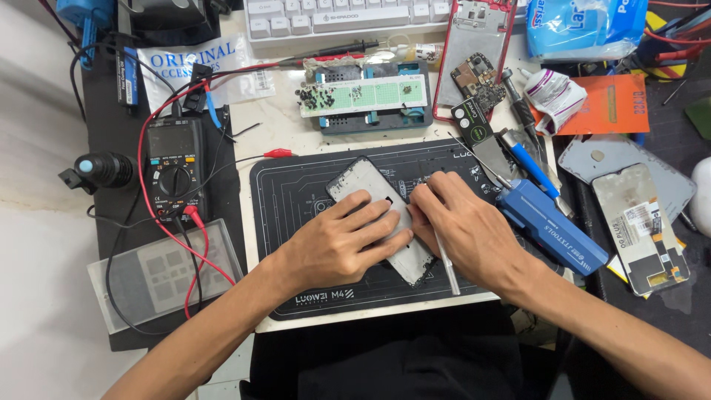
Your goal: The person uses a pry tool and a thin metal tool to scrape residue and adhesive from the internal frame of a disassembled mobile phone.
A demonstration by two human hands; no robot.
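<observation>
On the bench [281,126] a dark work mat [296,296] lay in front of the person, and on it was a grey phone frame [359,181], turned diagonally. Its long axis ran from the upper left, far from the person, to the lower right, near the person's body. Both hands met over the middle and lower part of this frame, so only its upper end and a small lower corner could be seen.

The left hand [337,241] came from the lower left and rested flat on the frame, with the fingers spread a little and pressed down on it, as if to keep it from sliding. The right hand [463,226] came from the lower right and its fingers were closed together in a pinch on a thin metal tool [446,267], like tweezers or a pry stick; the free end of the tool pointed down toward the person. The fingertips of the right hand were touching the right long edge of the frame, just beside the fingertips of the left hand. The working tip of the tool was hidden under the fingers, so I cannot tell where it touched.

The two hands were about equally near to the frame. A blue tool case [552,230] lay just to the right of the right hand, and a black multimeter [174,170] with red leads stood well apart on the left.
</observation>
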